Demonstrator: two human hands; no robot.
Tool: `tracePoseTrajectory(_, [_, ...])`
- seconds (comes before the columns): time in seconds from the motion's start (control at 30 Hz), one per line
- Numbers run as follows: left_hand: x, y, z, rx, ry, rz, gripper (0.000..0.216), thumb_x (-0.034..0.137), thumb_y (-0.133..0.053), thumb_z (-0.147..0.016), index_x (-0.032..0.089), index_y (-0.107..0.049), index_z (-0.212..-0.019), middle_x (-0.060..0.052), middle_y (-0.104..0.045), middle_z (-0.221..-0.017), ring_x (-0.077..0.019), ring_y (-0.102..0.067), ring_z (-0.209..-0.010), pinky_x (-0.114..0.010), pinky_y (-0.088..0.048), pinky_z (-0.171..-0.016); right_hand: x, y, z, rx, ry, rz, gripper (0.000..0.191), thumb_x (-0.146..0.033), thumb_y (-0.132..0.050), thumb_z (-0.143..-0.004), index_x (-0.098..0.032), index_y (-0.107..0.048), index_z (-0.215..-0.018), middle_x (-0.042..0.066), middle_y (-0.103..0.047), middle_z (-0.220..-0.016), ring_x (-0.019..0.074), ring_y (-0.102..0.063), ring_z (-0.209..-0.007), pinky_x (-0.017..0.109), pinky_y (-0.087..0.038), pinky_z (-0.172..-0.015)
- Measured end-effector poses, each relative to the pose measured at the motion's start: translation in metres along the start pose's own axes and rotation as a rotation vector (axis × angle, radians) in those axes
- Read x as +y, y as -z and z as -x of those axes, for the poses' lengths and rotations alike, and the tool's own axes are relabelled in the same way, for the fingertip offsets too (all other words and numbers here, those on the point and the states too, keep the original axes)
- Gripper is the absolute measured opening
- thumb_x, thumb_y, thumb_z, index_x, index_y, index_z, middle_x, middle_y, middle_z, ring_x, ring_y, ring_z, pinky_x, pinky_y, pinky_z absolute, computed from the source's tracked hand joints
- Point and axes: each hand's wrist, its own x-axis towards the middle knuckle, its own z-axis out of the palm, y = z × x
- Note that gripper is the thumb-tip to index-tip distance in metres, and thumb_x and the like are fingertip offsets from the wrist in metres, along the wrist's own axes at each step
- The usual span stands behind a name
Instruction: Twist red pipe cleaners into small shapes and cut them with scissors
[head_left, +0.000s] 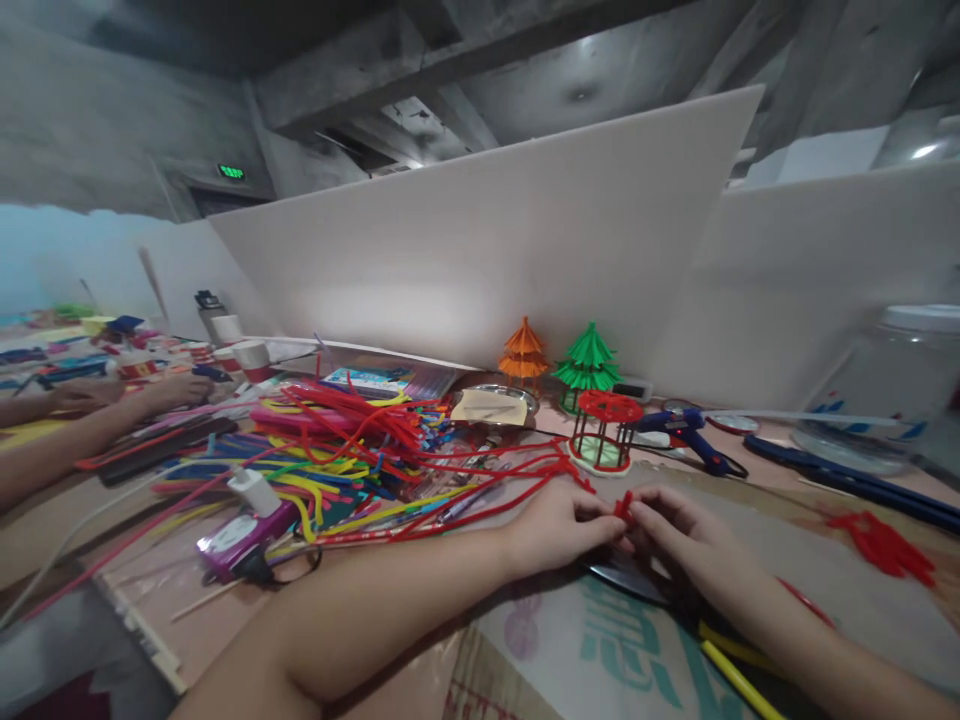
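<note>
Between the fingertips of both hands is a small red pipe-cleaner piece point(625, 504). My left hand point(559, 525) pinches it from the left, with thumb and forefinger together. From the other side, the fingers of my right hand point(679, 535) close on it. Just behind them stands a round pavilion frame point(609, 405) with a red ring top and dark posts on a pale base. Long red pipe cleaners point(487, 462) run from the heap toward my left hand. Under my hands lies a dark round dish or plate point(630, 582), mostly hidden.
A heap of coloured pipe cleaners point(352, 415) fills the left. Orange point(525, 355) and green point(589, 358) tiered towers stand behind. Rightward are a blue glue gun point(686, 432), a clear jar point(874, 390) and red pieces point(885, 545). A purple power strip point(244, 540) and another person's arm point(75, 440) are at left.
</note>
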Motion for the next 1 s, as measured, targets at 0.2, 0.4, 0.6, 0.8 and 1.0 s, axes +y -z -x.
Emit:
tracePoseTrajectory(0.2, [-0.001, -0.001, -0.001, 0.022, 0.054, 0.037, 0.043, 0.045, -0.057, -0.083, 0.008, -0.076, -0.096, -0.01, -0.075, -0.09, -0.0192, -0.066, -0.078, -0.026, -0.048, -0.072, 0.005, 0.001, -0.001, 0.017, -0.082, -0.072, 0.048, -0.064, -0.062, -0.076, -0.019, -0.056, -0.091, 0.0, -0.06, -0.065, 0.0127, -0.052, -0.054, 0.024, -0.04, -0.049])
tracePoseTrajectory(0.4, [-0.007, -0.002, -0.002, 0.04, 0.053, 0.009, 0.041, 0.043, -0.056, -0.085, 0.01, -0.076, -0.098, -0.009, -0.075, -0.091, -0.0183, -0.066, -0.079, -0.023, -0.047, -0.07, 0.011, 0.0, -0.003, 0.066, -0.157, -0.184, 0.044, -0.058, -0.07, -0.072, -0.021, -0.054, -0.091, 0.001, -0.061, -0.071, 0.0158, -0.058, -0.061, 0.026, -0.045, -0.054])
tracePoseTrajectory(0.6, [0.004, -0.003, 0.003, 0.015, 0.074, 0.005, 0.035, 0.036, -0.053, -0.086, 0.01, -0.077, -0.09, -0.008, -0.075, -0.082, -0.0174, -0.066, -0.073, -0.023, -0.047, -0.066, -0.006, 0.001, -0.001, 0.139, -0.15, -0.089, 0.044, -0.061, -0.065, -0.074, -0.021, -0.055, -0.09, 0.0, -0.059, -0.07, 0.015, -0.056, -0.06, 0.025, -0.044, -0.053])
tracePoseTrajectory(0.8, [0.015, 0.0, 0.006, 0.029, 0.016, -0.07, 0.032, 0.033, -0.052, -0.088, 0.011, -0.075, -0.083, -0.007, -0.075, -0.08, -0.0184, -0.066, -0.073, -0.024, -0.048, -0.067, -0.016, 0.014, 0.007, 0.115, 0.002, 0.083, 0.037, -0.052, -0.057, -0.084, -0.018, -0.055, -0.098, 0.001, -0.061, -0.077, 0.0152, -0.058, -0.067, 0.029, -0.047, -0.063])
tracePoseTrajectory(1.0, [0.007, 0.003, 0.004, 0.097, 0.016, -0.1, 0.033, 0.039, -0.052, -0.089, 0.015, -0.074, -0.083, -0.007, -0.075, -0.085, -0.0205, -0.068, -0.081, -0.026, -0.05, -0.071, -0.026, 0.032, 0.036, 0.06, -0.019, 0.401, 0.023, -0.035, -0.051, -0.088, -0.019, -0.058, -0.102, 0.008, -0.067, -0.099, 0.0204, -0.066, -0.086, 0.034, -0.051, -0.075])
